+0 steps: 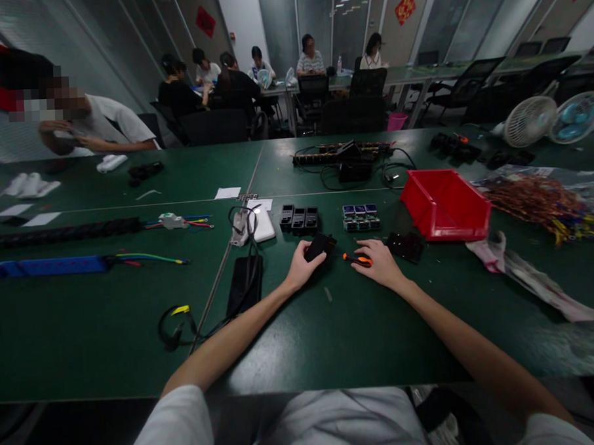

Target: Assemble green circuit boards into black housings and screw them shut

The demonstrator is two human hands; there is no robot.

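My left hand (305,264) is closed around a small black plastic housing (318,248), lifted at the middle of the green table. To its right, my right hand (379,261) has its fingers wrapped on an orange-and-black screwdriver (358,260), whose tip points left toward the housing. Just beyond my left hand stands a row of black plastic housings (299,218). Small blue-topped modules with metal parts (360,217) sit in a block beyond my right hand. Beside that hand lie flat black pieces (405,246), too dark to make out in detail.
A red bin (446,206) stands at right, near bundled copper-coloured wires (532,202) and a glove (536,281). A black phone-like slab (245,285) with cable and a white power bank (261,224) lie left. Farther left is a blue power strip (45,266). Several people sit beyond.
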